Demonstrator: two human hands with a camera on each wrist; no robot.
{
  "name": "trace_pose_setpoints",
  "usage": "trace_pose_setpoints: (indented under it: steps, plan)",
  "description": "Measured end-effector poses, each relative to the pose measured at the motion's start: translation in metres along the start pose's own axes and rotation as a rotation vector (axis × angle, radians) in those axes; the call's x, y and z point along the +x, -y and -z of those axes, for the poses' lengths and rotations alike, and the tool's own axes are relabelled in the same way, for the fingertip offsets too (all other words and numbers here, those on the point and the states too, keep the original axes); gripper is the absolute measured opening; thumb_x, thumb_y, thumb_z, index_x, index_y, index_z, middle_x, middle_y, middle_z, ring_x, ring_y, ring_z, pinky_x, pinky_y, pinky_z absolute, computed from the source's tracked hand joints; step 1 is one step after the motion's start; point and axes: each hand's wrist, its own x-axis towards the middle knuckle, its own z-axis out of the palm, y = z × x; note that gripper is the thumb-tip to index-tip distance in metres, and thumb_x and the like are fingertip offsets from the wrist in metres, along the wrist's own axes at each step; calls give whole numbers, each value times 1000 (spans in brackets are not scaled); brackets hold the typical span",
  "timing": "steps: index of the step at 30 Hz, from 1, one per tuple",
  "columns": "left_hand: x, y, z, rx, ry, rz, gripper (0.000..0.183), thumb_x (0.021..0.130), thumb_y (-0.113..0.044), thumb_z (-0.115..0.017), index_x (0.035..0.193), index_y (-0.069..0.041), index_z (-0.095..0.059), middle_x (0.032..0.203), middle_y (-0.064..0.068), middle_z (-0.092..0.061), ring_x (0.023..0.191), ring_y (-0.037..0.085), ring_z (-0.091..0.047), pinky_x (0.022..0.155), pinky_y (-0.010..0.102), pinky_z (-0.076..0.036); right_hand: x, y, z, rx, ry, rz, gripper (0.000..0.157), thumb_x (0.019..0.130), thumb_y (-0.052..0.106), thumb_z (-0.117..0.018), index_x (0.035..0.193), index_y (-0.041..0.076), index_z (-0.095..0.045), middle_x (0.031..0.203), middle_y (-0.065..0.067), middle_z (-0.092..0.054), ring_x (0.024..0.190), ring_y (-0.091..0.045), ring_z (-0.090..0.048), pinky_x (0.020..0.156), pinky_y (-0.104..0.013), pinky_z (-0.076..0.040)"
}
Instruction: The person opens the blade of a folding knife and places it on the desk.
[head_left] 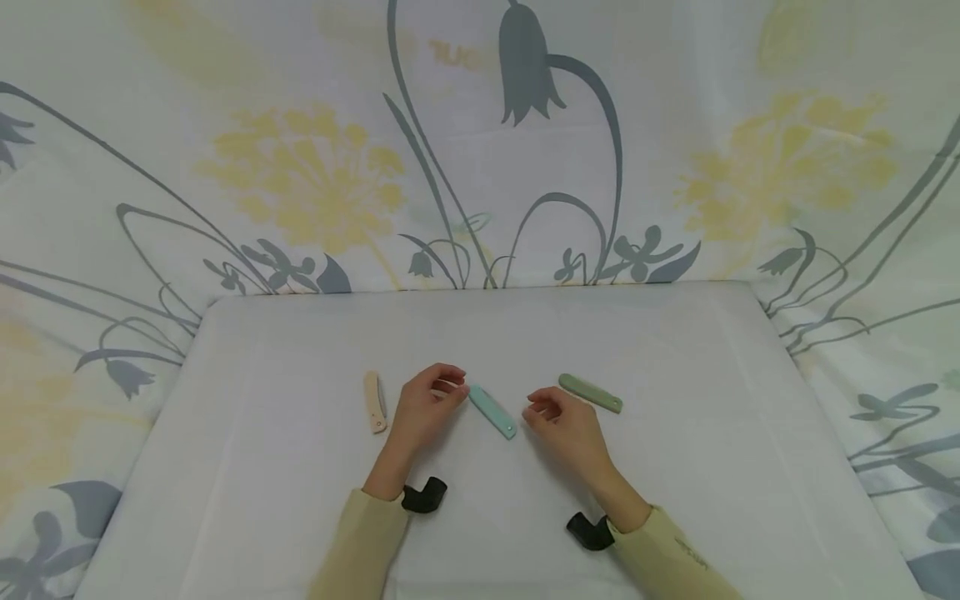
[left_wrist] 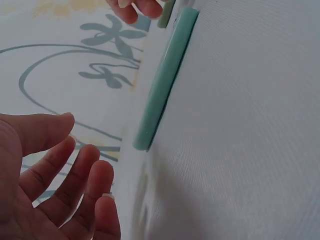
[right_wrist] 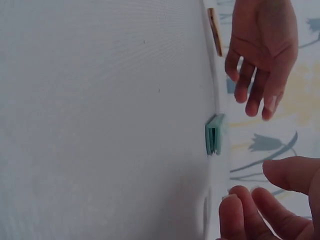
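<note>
A teal folding knife [head_left: 492,411] lies closed and slantwise on the white tabletop, between the two hands. Just off its upper end is my left hand [head_left: 427,404], fingers loosely bent and holding nothing; the left wrist view shows a gap between these fingers [left_wrist: 90,175] and the teal handle [left_wrist: 167,82]. My right hand [head_left: 570,425] hovers to the right of the same knife, also with nothing in its loosely bent fingers. Beyond the right hand lies a green folding knife [head_left: 591,393]. A beige folding knife [head_left: 375,402] rests left of the left hand, its blade edge showing along one side.
The table [head_left: 285,500] has a white cover and meets a flower-patterned cloth [head_left: 465,167] at the back and sides. Black wrist mounts [head_left: 424,495] stick out by both sleeve cuffs, low over the table.
</note>
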Motion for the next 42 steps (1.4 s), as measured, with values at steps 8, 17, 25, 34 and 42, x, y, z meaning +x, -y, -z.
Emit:
trace_pose_setpoints:
  steps: [8, 17, 25, 34, 42]
  plan:
    - [0, -4, -9, 91, 76, 69, 27, 89, -19, -76, 113, -9, -68, 105, 4, -66, 95, 20, -61, 84, 38, -50, -1, 6, -7, -59, 48, -26, 23, 82, 18, -83, 101, 8, -73, 84, 3, -69, 76, -12, -62, 71, -33, -51]
    - [-2, -4, -18, 231, 98, 58, 33, 86, -22, -80, 114, -8, -72, 100, 3, -62, 90, 19, -57, 80, 36, -47, -2, 9, -11, -218, 104, -14, 35, 75, 28, -89, 101, 12, -72, 86, 5, -62, 76, -11, -55, 64, -32, -46]
    - [-2, -5, -22, 310, 96, 6, 34, 85, -20, -80, 113, -4, -71, 94, 5, -55, 82, 18, -50, 72, 33, -43, -1, 12, -15, -267, 130, -30, 29, 75, 26, -88, 97, 13, -74, 84, 5, -61, 72, -11, -53, 61, -31, -45]
    - [-1, -6, -18, 262, 81, 51, 31, 84, -17, -81, 109, -5, -68, 95, 4, -59, 87, 20, -53, 76, 35, -44, 5, 16, -18, -253, 175, -72, 22, 77, 26, -86, 92, 13, -75, 80, 7, -62, 70, -10, -53, 59, -30, -44]
    - [-3, -7, -11, 198, 87, 85, 30, 85, -17, -79, 112, -8, -69, 93, 3, -60, 83, 17, -52, 74, 34, -43, 7, 15, -17, -210, 217, -76, 17, 79, 22, -85, 88, 12, -74, 74, 7, -62, 68, -10, -54, 60, -30, -44]
